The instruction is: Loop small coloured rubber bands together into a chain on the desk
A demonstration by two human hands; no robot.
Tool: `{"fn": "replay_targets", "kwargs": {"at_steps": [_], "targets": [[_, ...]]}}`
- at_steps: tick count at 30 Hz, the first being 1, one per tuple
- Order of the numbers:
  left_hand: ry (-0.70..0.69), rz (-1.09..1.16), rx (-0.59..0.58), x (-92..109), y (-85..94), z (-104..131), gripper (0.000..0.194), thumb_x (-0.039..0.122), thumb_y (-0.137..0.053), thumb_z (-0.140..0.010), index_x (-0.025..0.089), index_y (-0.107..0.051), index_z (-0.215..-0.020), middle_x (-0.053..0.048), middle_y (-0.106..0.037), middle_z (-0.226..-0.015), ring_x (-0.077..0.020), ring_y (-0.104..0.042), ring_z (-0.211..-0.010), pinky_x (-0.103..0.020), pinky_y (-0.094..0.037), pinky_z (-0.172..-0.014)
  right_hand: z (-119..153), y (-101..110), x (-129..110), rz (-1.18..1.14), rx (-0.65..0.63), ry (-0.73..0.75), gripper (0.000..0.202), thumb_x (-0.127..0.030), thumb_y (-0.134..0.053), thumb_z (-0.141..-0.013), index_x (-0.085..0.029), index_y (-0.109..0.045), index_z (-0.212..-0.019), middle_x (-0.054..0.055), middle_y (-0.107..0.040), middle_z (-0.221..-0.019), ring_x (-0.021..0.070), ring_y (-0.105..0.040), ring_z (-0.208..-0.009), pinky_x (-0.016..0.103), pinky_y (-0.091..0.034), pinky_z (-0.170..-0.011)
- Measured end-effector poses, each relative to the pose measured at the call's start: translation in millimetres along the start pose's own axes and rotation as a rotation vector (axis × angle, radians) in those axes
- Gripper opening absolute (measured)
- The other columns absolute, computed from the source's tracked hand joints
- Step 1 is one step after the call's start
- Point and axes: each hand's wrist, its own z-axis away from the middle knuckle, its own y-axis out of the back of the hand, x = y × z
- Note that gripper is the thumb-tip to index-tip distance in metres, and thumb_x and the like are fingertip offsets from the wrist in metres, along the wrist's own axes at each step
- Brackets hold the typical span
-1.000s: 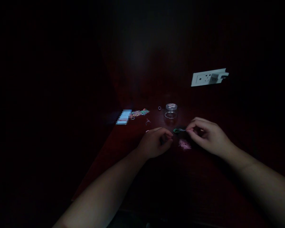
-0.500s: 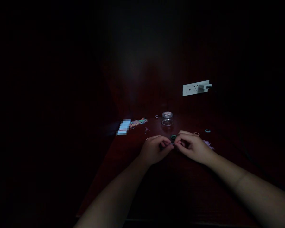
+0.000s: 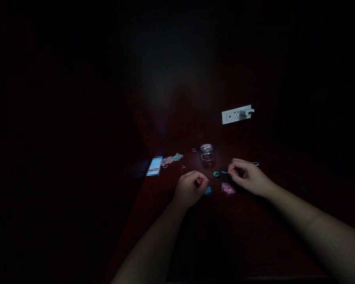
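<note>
My right hand [image 3: 248, 177] pinches a thin pale hair tie [image 3: 224, 172], whose loop sticks out to the left of the fingertips. My left hand [image 3: 191, 187] is closed, with thumb and fingers pressed together; whether anything is between them is hidden. Beside its fingertips lies a small pile of blue hair ties [image 3: 208, 190]. A pink pile of hair ties [image 3: 228, 188] lies below my right hand. Between the two hands is a green hair tie or small stack of them [image 3: 216, 174].
A clear lidded jar [image 3: 207, 153] stands behind the hands. A mixed pile of hair ties [image 3: 172, 159] lies beside a lit, blurred phone [image 3: 154, 166] at the table's left edge. One blue-green band [image 3: 255, 163] lies at right. A wall socket [image 3: 237, 114] holds a plug.
My hands have come apart; the right has moved right with the pale hair tie, which was between both hands. The blue and pink piles have come into sight. The view has shifted slightly.
</note>
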Motion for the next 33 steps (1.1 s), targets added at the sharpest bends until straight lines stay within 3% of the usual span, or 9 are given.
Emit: {"fn": "replay_targets", "kwargs": {"at_steps": [12,17,24,33], "targets": [[0.067,-0.118,0.064,-24.8,15.9,-4.2,0.015,0.029,-0.061,-0.086,0.018,-0.067,-0.078,0.0,-0.064,-0.07,-0.0109,-0.058,-0.063,-0.022,-0.047,-0.063,0.7,25.3,35.1,-0.031,-0.009,-0.184,0.01,-0.024,-0.06,-0.078,-0.02,-0.056,-0.071,-0.002,-0.052,-0.064,0.0121,-0.05,-0.056,0.024,-0.042,-0.05],[0.209,-0.188,0.088,-61.5,29.2,-5.4,0.022,0.032,-0.052,-0.093,0.018,-0.067,-0.086,-0.001,-0.07,-0.078,-0.014,-0.065,-0.071,-0.025,-0.051,-0.07,0.6,38.4,50.6,0.002,0.001,-0.225,0.017,-0.033,-0.058,-0.085,-0.019,-0.059,-0.076,0.002,-0.062,-0.07,0.0151,-0.057,-0.061,0.026,-0.045,-0.054],[0.383,-0.321,0.079,-115.0,37.4,-9.4,0.025,0.014,-0.047,-0.09,0.017,-0.068,-0.104,-0.009,-0.073,-0.111,-0.0234,-0.067,-0.104,-0.04,-0.051,-0.099,0.6,59.0,62.3,0.047,-0.078,-0.32,0.02,-0.038,-0.06,-0.082,-0.019,-0.06,-0.074,0.001,-0.061,-0.066,0.0156,-0.057,-0.058,0.026,-0.045,-0.052],[0.392,-0.386,-0.121,-124.7,27.4,-9.3,0.041,0.009,-0.045,-0.087,0.026,-0.072,-0.112,0.001,-0.065,-0.134,-0.0214,-0.055,-0.128,-0.042,-0.04,-0.115,5.7,79.0,56.6,0.112,-0.395,-0.438,0.016,-0.034,-0.06,-0.078,-0.021,-0.063,-0.068,0.002,-0.065,-0.063,0.0156,-0.057,-0.055,0.027,-0.045,-0.052]]}}
